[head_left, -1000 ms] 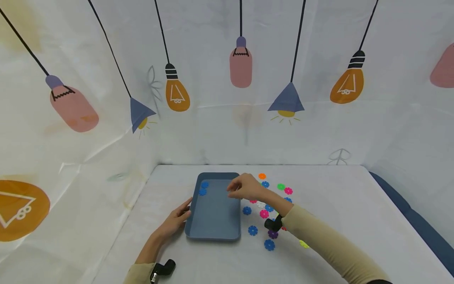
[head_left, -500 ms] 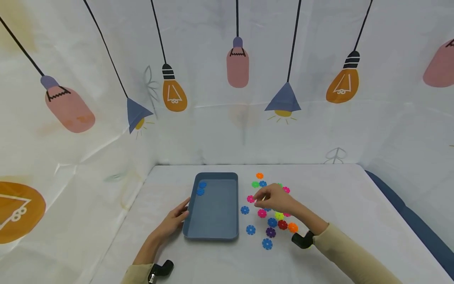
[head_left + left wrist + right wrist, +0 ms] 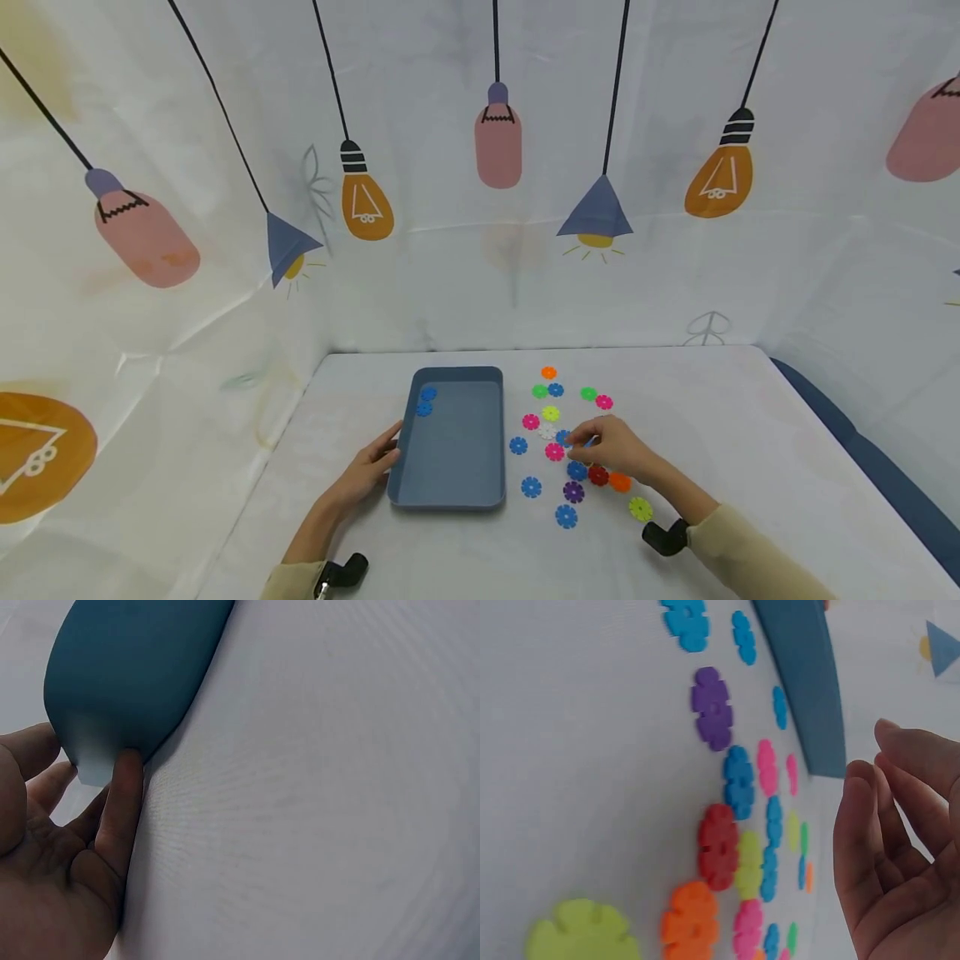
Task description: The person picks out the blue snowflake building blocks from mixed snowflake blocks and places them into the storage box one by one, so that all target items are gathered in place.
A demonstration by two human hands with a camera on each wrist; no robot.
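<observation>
My left hand (image 3: 363,471) rests against the left side of a blue-grey tray (image 3: 450,475). In the left wrist view its fairly straight fingers (image 3: 124,802) touch the tray's outer wall. Two blue notched plastic discs (image 3: 424,409) lie inside the tray at its far left. Over the scattered discs right of the tray hovers my right hand (image 3: 618,446), thumb and fingers bent loosely, nothing seen between them. Nearest to its fingertips are a pink disc (image 3: 554,452) and a blue disc (image 3: 577,471); the hand partly covers other discs.
Several more notched discs lie on the white table, among them a purple one (image 3: 573,492), a red one (image 3: 598,475), an orange one (image 3: 620,482) and a yellow-green one (image 3: 641,509). A patterned white sheet (image 3: 420,292) hangs behind the table.
My right hand has moved from above the tray's right rim, rightward and nearer to me, over the scattered discs. The left hand stays at the tray; the two blue discs inside are unmoved.
</observation>
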